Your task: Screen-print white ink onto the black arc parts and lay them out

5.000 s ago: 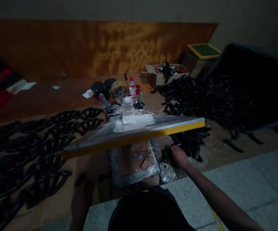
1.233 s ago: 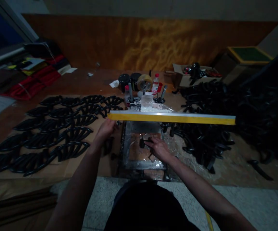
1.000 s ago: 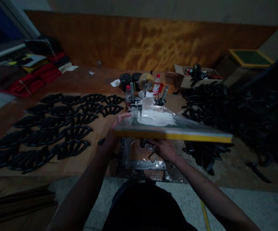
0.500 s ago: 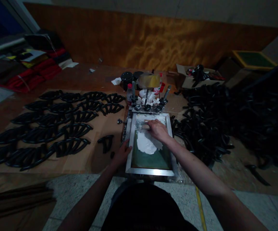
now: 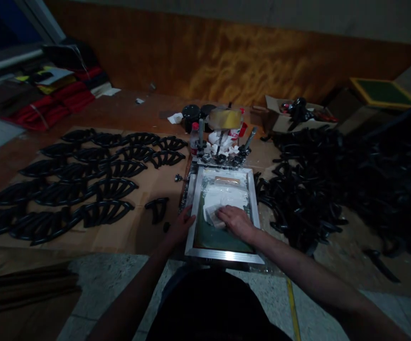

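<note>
A silk-screen frame [image 5: 226,256] of bare metal lies in front of me, with green mesh and a patch of white ink [image 5: 226,195] on it. In my right hand [image 5: 239,222] is a flat, pale scraper [image 5: 212,216], its edge at the near side of the ink. The fingers are closed on it. My left hand [image 5: 183,226] grips the left rail of the frame, its underside fingers hidden. Across the far end of the mesh lies a tan bar [image 5: 227,181]. One black curved piece [image 5: 157,209] rests on cardboard left of my left hand.
Rows of black ribbed pieces [image 5: 105,214] cover the cardboard at left. A heap of black parts [image 5: 305,189] crowds the right. Behind the frame stand clamps [image 5: 223,158], a bottle [image 5: 194,137] and black tubs [image 5: 191,113]. An open carton [image 5: 297,122] sits back right.
My right hand has drawn the scraper toward me, from the far part of the mesh to its middle. The tan bar now shows uncovered. My left hand has stayed on the rail.
</note>
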A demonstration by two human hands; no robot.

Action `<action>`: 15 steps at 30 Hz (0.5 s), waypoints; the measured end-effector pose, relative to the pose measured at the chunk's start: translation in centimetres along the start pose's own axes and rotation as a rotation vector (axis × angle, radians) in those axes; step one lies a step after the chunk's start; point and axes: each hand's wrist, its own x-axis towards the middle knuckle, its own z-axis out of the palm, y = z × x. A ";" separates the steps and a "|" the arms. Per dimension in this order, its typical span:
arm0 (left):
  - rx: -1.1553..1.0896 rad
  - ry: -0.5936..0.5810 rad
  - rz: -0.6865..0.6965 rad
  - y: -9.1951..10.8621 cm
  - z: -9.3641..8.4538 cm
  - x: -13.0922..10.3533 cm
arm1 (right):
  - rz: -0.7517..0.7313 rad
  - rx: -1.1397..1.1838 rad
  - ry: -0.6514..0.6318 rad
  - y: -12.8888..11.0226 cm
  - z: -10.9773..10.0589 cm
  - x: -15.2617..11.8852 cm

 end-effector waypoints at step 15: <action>-0.215 0.103 0.112 10.1 -3.8 -1.8 | 0.714 0.113 0.536 11.2 -8.3 1.0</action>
